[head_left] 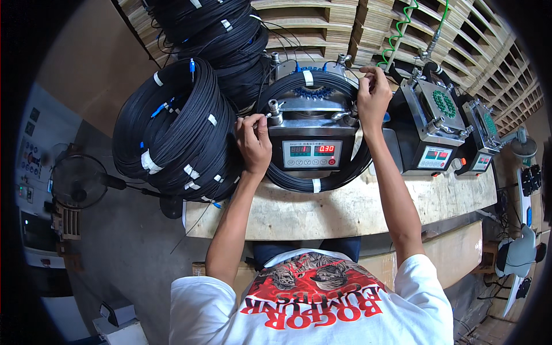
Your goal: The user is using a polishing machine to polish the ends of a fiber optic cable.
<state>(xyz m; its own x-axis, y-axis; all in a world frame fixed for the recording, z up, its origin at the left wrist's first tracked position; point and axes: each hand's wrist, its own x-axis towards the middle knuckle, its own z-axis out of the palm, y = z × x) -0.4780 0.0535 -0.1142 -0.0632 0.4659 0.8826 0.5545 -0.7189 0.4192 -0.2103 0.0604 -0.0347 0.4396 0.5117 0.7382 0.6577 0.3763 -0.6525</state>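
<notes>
A coil of black cable (316, 185) with white tape bands rings a polishing machine (313, 123) that has a metal top and a front panel with red digits. My left hand (253, 144) is closed at the machine's left front corner, its thumb and finger pinched on a small silver clamp lever (268, 115). My right hand (374, 99) is raised at the coil's right side, with its fingers curled together; whatever they hold is hidden. Blue connectors (298, 68) stand along the back of the machine's metal plate.
Left of the machine stands a big stack of black cable coils (178, 132), with another pile (230, 52) behind. Two similar machines (434, 126) (484, 132) with green-dotted tops sit to the right on the wooden table (339, 215). A fan (79, 181) stands at left; a person (516, 253) is far right.
</notes>
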